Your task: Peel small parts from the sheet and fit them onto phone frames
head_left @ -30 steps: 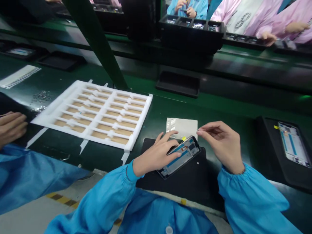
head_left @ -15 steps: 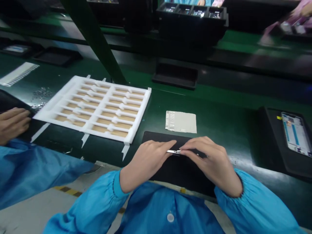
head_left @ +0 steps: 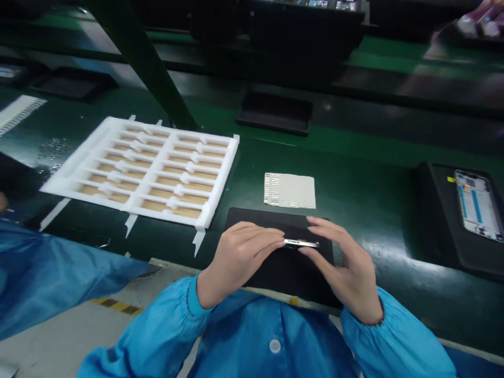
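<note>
My left hand [head_left: 243, 258] pinches the phone frame [head_left: 301, 243] at its two o'clock; my right hand's [head_left: 342, 262] fingers part around its far end.

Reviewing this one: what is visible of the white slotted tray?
The white, foam-looking tray lies flat and askew on the dark green tabletop, left of the black mat. A central bar divides two columns of long, notched slots, with brown, cardboard-like material showing through. Whitish tape strips stick out at its near and far edges. The left hand does not touch it.
</note>
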Motion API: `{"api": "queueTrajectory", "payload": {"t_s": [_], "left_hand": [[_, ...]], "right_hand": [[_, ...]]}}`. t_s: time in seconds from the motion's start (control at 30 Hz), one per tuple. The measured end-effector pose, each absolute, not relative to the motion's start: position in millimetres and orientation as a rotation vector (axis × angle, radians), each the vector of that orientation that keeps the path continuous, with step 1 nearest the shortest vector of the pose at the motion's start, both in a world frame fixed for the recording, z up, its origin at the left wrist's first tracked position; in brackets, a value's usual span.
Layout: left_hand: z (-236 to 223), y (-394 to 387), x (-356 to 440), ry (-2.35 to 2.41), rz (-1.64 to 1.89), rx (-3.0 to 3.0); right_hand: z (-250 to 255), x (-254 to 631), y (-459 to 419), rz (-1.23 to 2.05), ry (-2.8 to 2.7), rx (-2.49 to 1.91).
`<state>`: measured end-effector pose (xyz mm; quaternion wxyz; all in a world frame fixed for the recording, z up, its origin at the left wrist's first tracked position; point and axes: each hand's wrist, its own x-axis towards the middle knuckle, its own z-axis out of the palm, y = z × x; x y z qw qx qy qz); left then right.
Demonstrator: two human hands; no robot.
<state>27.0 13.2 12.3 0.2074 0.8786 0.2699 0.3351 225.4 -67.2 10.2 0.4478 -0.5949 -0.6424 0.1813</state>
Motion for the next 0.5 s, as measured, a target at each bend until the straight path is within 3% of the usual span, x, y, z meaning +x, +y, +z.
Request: {"api": "queueTrajectory", "payload": {"t_s": [0.2, 0.5], "left_hand": [[13, 10, 29, 0.679, 0.877, 2.571], [20, 8, 37, 0.723, 0.791, 2.65]], "right_hand": [[-5, 228, -78, 0.436, -1.426, -1.415], [-6, 235, -78, 0.26, -1.759, -1.314]]}}
